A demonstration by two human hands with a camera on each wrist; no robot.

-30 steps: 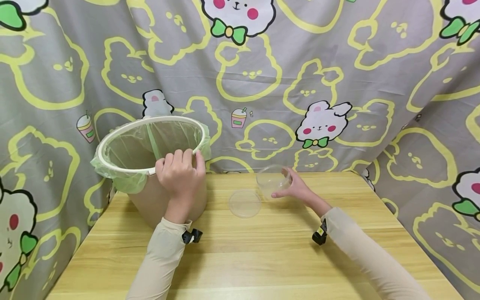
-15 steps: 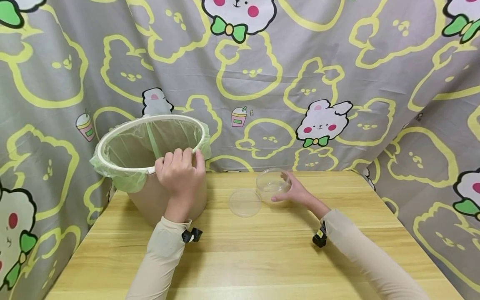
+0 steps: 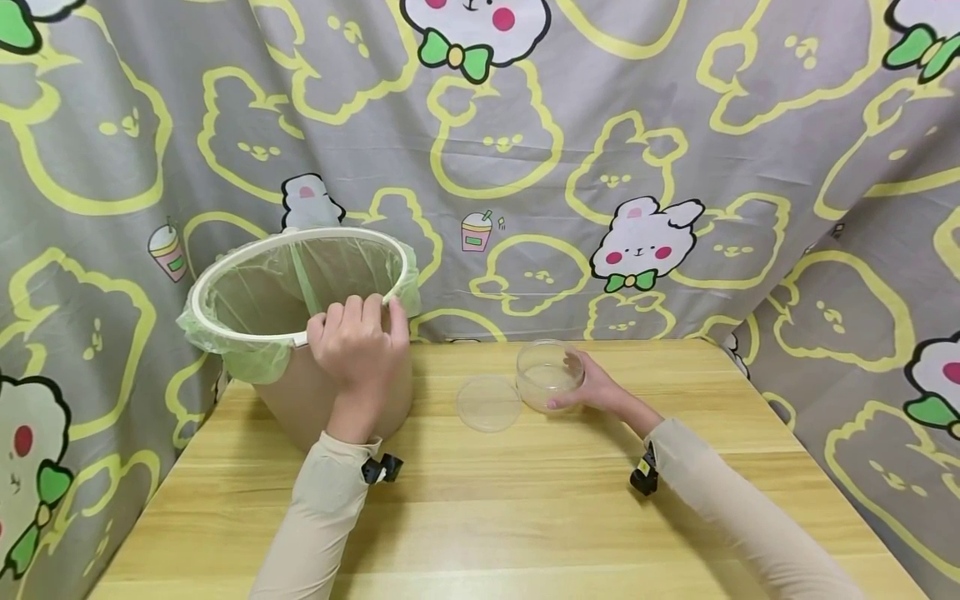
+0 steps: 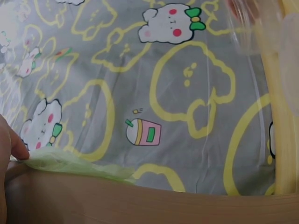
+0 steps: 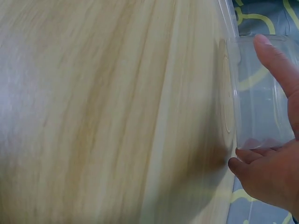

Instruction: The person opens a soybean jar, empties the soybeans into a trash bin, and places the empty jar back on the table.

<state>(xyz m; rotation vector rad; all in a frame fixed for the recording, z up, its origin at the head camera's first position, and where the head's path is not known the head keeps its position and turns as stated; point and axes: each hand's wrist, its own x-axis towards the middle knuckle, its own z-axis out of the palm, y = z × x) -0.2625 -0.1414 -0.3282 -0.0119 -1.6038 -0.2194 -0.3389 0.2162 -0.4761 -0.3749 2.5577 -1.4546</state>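
Observation:
My left hand [image 3: 358, 346] grips the near right rim of a beige trash bin [image 3: 296, 387], its fingers hooked over the edge. A pale green bag [image 3: 258, 360] lines the bin and folds outward over the white rim. In the left wrist view, fingers [image 4: 16, 144] press on the bag's edge. My right hand [image 3: 596, 385] holds a clear round plastic container [image 3: 542, 383] from its right side, thumb in front. The container stands upright on the table; the right wrist view shows its base at the wood. Just left of it lies a clear round lid [image 3: 488, 404], flat.
The light wooden table [image 3: 480, 517] ends at a grey patterned curtain [image 3: 517, 175] behind and along both sides. Small black wrist cameras sit at both cuffs. The bin takes up the table's back left part.
My right hand has lowered the container from a tilted pose to upright on the table, beside the lid. My left hand has stayed on the bin's rim.

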